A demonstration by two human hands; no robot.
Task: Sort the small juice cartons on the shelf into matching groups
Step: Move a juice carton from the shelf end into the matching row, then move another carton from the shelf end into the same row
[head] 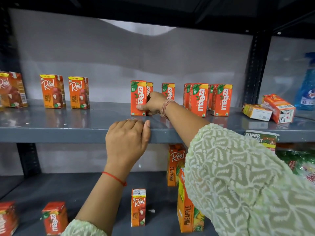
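On the grey upper shelf my right hand grips an upright orange Maaza carton, thumb on its front. Another Maaza carton stands just behind it, and one more behind my wrist. Several Maaza cartons are grouped upright to the right. Two Real litchi cartons stand at the left, with a darker Real carton at the far left. My left hand rests on the shelf's front edge, holding no carton.
Two cartons lie tipped over at the shelf's right, beside a blue spray bottle. The lower shelf holds Real pineapple cartons, a small Real litchi carton and a Maaza carton. A black upright post bounds the right side.
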